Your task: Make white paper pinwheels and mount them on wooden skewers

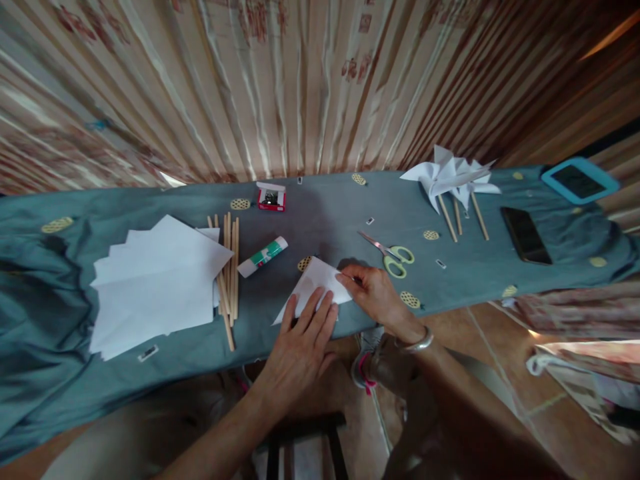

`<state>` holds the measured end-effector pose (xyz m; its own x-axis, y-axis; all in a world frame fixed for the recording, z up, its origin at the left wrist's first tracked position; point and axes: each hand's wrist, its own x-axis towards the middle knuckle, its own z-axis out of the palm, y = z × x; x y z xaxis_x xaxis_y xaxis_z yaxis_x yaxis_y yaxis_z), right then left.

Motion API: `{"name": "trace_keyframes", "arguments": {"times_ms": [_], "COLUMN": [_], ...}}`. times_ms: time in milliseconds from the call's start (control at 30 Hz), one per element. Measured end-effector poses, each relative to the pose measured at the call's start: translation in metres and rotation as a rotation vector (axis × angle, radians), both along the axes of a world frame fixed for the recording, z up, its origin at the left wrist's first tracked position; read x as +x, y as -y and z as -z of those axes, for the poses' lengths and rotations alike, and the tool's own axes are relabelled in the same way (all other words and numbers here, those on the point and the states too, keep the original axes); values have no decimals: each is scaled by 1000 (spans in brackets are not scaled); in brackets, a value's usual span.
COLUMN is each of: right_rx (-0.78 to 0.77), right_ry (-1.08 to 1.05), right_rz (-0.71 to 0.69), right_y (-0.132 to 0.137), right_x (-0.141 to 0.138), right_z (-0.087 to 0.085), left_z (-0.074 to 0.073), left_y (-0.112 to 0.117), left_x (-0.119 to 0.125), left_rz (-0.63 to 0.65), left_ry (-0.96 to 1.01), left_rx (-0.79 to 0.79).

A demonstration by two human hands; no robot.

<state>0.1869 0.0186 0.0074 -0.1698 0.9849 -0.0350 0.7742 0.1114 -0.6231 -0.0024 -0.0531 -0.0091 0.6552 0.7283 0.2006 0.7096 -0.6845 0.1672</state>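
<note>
Fingers of my left hand [300, 343] lie spread on the folded paper [314, 279], those of my right hand [374, 295] pinch its edge; a slip there could skew the crease.

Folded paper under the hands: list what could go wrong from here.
1. The folded paper lies close to the near edge of the cloth-covered table. If the left hand, flat on it, slips, the fold may go crooked or the sheet may slide off.
2. The scissors lie just beyond the right hand. A careless reach might brush the blades.
3. The glue stick lies on its side and could roll.
</note>
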Motion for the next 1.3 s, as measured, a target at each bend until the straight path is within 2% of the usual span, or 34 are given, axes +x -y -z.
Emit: {"name": "trace_keyframes", "arguments": {"times_ms": [667, 933, 1300], "right_rx": [-88, 20, -1], "right_ry": [64, 139, 118], "right_rz": [60, 48, 54], "right_y": [-7, -4, -7], "right_x": [-6, -1, 2], "right_z": [-6, -8, -4], "left_z": [0, 3, 2], "left_y": [-6, -6, -7], "left_x": [1, -1, 0], "left_rz": [-33, -40, -45], "left_ry": [-80, -77, -71], "left_rx": [-88, -104, -104]}}
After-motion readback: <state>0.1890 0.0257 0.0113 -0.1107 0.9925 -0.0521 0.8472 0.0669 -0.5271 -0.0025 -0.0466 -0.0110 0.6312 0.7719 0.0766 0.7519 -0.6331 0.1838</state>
